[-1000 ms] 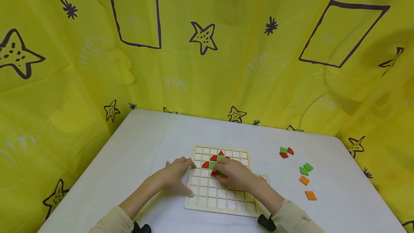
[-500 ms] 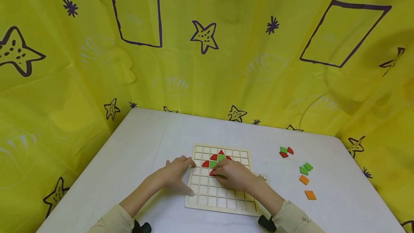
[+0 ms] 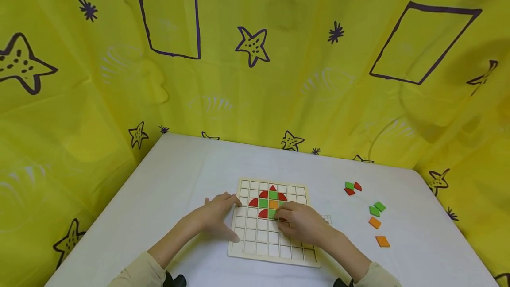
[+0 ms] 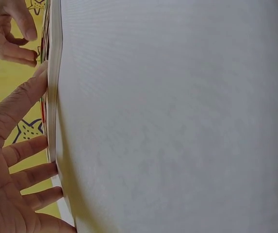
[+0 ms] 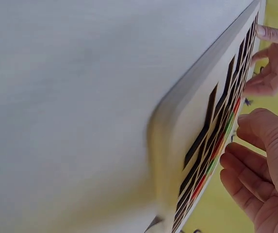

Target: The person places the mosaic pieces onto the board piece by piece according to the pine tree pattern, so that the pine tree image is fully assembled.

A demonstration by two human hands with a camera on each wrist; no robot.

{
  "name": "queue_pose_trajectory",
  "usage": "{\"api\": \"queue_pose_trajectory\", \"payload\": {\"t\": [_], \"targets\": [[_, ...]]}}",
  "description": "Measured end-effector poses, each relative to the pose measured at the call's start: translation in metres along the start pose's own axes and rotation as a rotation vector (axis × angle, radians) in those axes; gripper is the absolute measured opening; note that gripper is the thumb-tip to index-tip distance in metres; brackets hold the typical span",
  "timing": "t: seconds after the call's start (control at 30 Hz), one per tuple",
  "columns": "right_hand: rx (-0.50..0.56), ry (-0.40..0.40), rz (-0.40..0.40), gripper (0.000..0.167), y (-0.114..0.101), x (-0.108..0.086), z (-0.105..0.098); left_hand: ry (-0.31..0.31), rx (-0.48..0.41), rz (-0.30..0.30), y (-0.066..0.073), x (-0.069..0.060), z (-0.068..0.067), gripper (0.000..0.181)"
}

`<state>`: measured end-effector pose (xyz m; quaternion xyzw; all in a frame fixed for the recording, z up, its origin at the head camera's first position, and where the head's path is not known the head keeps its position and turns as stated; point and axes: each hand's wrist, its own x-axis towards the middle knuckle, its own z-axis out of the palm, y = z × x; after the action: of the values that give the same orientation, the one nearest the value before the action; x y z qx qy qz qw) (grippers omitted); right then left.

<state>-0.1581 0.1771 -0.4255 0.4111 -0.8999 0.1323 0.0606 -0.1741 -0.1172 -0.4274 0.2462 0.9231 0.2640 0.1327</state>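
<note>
A wooden grid board (image 3: 250, 248) lies on the table, with colored pieces set in its upper middle cells. Among them are an orange square (image 3: 273, 204), a green square (image 3: 272, 213), a red quarter-round piece (image 3: 263, 213) and a red triangle (image 3: 272, 188). My left hand (image 3: 217, 215) spans the board's left edge, its fingers spread and touching it. Just right of the lower green square, my right hand (image 3: 302, 221) hovers over the board and partly covers a red piece. The right wrist view shows that hand's thumb (image 5: 257, 126) and fingers apart, with no piece visible between them.
Right of the board lie several loose pieces: red ones (image 3: 357, 186), green ones (image 3: 380, 206) and orange ones (image 3: 382, 241). A small grid-printed card (image 3: 327, 219) shows partly behind the right hand. Yellow patterned curtains (image 3: 255, 87) surround the white table (image 3: 191, 167).
My right hand has moved right, off the lower green square, which now lies uncovered in the grid along with the orange square above it. My left hand has stayed put.
</note>
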Motion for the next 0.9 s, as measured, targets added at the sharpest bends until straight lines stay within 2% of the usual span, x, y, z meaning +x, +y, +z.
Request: {"api": "queue_pose_trajectory", "payload": {"t": [0.17,0.47,0.9], "targets": [[0.017,0.043,0.027,0.015,0.006,-0.016,-0.006,0.000,0.006,-0.001,0.001,0.001,-0.002,0.078],[0.009,0.042,0.197,0.020,0.017,-0.044,-0.020,-0.005,0.006,-0.016,0.003,0.002,-0.002,0.076],[-0.068,0.237,0.227,0.027,0.038,-0.088,-0.024,-0.017,0.002,-0.028,0.003,0.001,0.000,0.076]]}}
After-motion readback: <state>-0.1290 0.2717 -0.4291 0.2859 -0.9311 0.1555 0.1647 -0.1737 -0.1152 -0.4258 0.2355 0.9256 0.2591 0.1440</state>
